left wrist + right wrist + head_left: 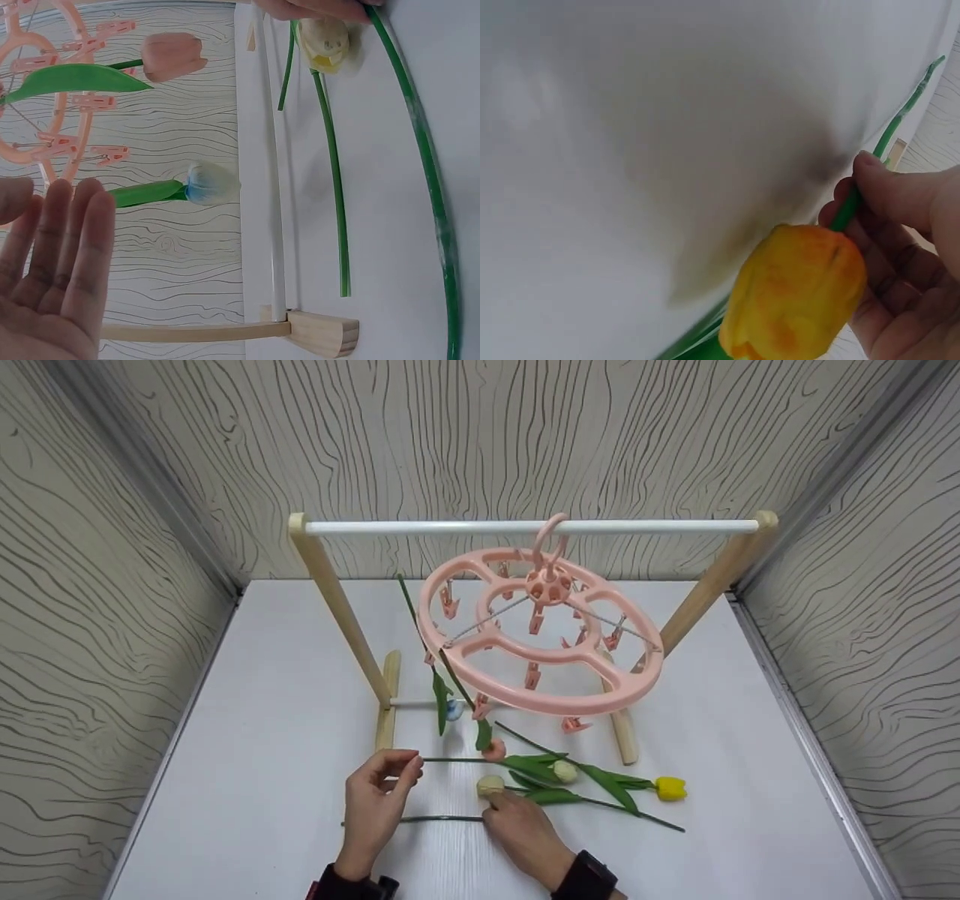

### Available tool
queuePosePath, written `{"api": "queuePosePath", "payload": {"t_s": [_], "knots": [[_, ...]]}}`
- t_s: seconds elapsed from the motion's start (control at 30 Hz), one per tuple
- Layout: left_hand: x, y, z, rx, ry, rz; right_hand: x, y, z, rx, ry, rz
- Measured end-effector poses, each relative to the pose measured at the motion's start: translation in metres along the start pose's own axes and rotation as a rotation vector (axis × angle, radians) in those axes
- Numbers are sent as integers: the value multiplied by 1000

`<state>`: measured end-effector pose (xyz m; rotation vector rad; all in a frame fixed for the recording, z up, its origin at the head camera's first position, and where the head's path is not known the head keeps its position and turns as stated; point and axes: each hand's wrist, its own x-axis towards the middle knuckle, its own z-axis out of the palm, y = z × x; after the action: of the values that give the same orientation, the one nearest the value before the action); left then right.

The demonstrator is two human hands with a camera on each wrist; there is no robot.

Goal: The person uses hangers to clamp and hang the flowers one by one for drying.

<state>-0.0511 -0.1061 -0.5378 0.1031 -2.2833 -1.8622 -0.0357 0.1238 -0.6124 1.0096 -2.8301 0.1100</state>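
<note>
My right hand [525, 834] pinches the green stem [847, 210] of an orange-yellow tulip [795, 289] between thumb and fingers, just behind the bloom. In the head view this hand covers the bloom, and the stem runs left along the table, passing behind my left hand [379, 806]. My left hand is raised with loosely bent fingers and nothing between them, as the left wrist view shows. Around the right hand lie cream tulips [564, 771] and a yellow tulip [670, 789]. A pink tulip [172, 57] and a blue-white tulip [210, 184] hang bloom down from clips.
A round pink clip hanger [555, 705] hooks over the white bar [427, 528] of a wooden stand, above and beyond my hands. More pink clips [576, 724] dangle from it. The stand's wooden post [341, 622] and foot [386, 727] stand at left on the white table [247, 780].
</note>
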Motion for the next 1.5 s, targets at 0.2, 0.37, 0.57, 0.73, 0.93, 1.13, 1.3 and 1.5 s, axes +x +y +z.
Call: {"api": "queuePosePath", "payload": {"t_s": [0.2,0.37,0.57,0.73,0.93,1.13,1.3,1.5], "knots": [[-2,1,-10,9,40,11,-12,9,-6,126,6,53],[-1,5,-22,55,81,24,-25,21,-16,287,43,120],[4,9,-36,105,164,49,-39,33,-33,526,32,267],[2,9,-35,98,184,33,-49,38,-44,619,72,365],[-6,9,-17,41,101,26,-51,38,-49,623,213,402],[-13,15,6,-3,7,-15,-48,34,-53,677,329,419],[-14,22,22,-54,-60,40,-44,29,-58,737,395,435],[-8,32,37,-138,-82,264,-39,22,-65,836,378,518]]}}
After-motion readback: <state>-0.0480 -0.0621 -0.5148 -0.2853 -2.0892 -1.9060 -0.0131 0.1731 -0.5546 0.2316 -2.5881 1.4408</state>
